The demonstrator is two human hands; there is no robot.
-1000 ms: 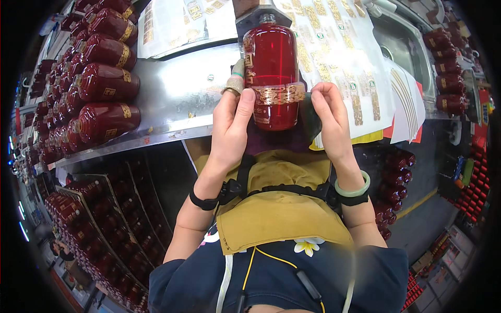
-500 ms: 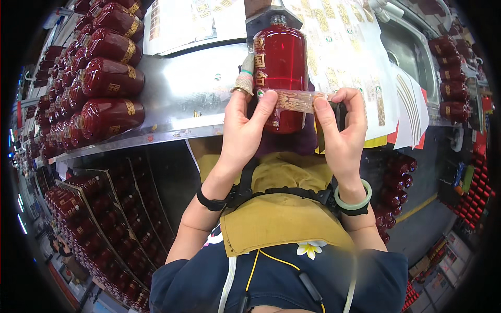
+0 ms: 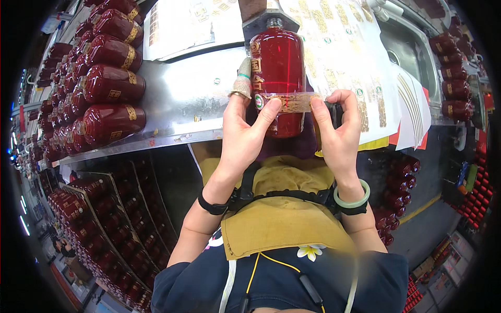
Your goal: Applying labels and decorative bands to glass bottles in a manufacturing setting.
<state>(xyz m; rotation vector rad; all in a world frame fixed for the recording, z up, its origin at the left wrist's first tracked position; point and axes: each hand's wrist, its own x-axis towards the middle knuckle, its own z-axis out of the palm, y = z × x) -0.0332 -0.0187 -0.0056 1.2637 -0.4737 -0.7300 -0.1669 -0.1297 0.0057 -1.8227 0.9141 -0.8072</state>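
Observation:
A red glass bottle (image 3: 284, 57) with gold raised characters down its left side lies with its neck pointing away from me. A clear strip with a gold pattern (image 3: 297, 103) stretches across its lower part. My left hand (image 3: 243, 122) steadies the bottle's left side, its thumb pressing the strip's left end against the glass. That hand's forefinger wears a pale fabric finger cover (image 3: 241, 83). To the right, my right hand (image 3: 342, 122) pinches the strip's other end between thumb and forefinger. Its remaining fingers curl partly out of sight.
Rows of similar red bottles (image 3: 112, 83) crowd the metal bench (image 3: 182, 104) on the left. White sheets of gold decals (image 3: 339, 52) lie right of the bottle, beside a metal sink (image 3: 407, 52). A stack of papers (image 3: 195, 23) sits at the back left; bottles fill racks (image 3: 104, 219) below.
The strip now lies straighter and flatter across the bottle. My right hand has shifted slightly left, while the left thumb still presses the other end.

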